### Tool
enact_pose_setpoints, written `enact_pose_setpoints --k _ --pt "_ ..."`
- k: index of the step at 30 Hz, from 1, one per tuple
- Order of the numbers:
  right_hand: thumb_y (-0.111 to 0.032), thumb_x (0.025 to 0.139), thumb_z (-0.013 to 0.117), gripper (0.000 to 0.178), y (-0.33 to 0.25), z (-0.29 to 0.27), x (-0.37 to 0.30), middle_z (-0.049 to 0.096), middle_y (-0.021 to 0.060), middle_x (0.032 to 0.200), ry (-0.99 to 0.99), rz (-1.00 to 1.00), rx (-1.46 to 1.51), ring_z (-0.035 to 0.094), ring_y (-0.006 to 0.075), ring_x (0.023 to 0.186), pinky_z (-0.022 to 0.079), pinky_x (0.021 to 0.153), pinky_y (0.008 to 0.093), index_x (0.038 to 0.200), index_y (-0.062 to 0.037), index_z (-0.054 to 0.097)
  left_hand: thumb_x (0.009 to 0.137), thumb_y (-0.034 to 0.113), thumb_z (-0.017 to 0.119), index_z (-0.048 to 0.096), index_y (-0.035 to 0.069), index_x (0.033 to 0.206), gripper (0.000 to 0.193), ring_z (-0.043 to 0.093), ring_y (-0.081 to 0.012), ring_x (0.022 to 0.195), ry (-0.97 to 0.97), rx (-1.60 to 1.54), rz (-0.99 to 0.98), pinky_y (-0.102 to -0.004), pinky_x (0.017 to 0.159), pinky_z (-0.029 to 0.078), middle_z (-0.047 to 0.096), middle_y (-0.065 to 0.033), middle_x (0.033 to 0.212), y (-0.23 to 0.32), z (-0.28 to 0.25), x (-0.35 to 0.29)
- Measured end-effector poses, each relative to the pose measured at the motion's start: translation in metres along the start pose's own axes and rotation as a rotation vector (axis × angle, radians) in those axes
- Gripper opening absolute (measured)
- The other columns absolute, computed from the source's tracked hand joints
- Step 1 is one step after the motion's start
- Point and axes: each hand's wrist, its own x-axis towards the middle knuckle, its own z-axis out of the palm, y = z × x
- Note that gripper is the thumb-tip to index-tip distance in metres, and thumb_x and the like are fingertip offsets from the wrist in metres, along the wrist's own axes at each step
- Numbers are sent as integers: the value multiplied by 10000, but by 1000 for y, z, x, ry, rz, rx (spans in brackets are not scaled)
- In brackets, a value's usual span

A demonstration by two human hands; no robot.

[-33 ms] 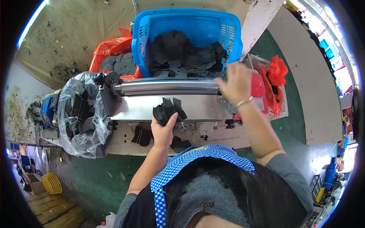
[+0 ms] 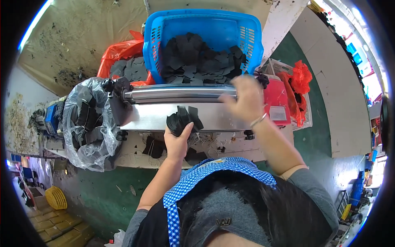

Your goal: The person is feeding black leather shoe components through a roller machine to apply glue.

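My left hand (image 2: 177,142) is closed round a fanned bundle of thin black pieces (image 2: 180,120), thumb across its near side. The bundle stands over the metal plate (image 2: 146,117) in front of a machine's shiny roller (image 2: 177,94). My right hand (image 2: 247,99), blurred by motion, hovers at the roller's right end with thumb and fingers apart; nothing shows in it. Behind the roller stands a blue plastic basket (image 2: 201,19) holding a heap of loose black pieces (image 2: 197,57).
A clear plastic bag (image 2: 74,144) of black bundles hangs left of the roller, with a red bag (image 2: 115,53) behind it. At the right are a red machine housing (image 2: 275,99) and a pale crate (image 2: 306,117) with red bags. Black scraps (image 2: 153,147) lie at the near edge.
My right hand has moved left and a little nearer, toward the roller's right end. My left hand and its bundle have barely shifted.
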Motion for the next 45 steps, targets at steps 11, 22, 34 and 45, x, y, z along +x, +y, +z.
enact_pose_setpoints --k 11,22,34,45 --pt "-214 934 478 256 -21 107 -31 632 114 734 -858 1016 1219 589 136 533 455 442 227 844 14 551 769 -4 687 607 -12 976 222 592 -115 798 77 45 -13 -247 740 478 635 -50 900 9 -24 19" --pt "-230 904 542 256 -38 98 -39 610 87 695 -781 683 1167 576 142 488 452 458 214 809 7 530 754 12 692 578 -11 994 266 574 -113 818 69 135 -43 -261 761 471 614 -45 932 2 -21 23" --pt "-214 887 578 235 -43 104 -32 626 100 727 -744 701 1304 603 147 518 473 462 219 864 20 574 748 1 699 589 -3 1006 280 578 -117 829 69 184 -14 -255 758 471 622 -39 929 3 -18 30" --pt "-206 905 552 221 -52 97 -25 633 82 733 -758 532 1178 615 118 576 472 485 197 821 -2 566 738 26 718 599 -10 971 264 578 -109 795 90 203 1 -254 728 475 630 -44 901 -2 -23 34"
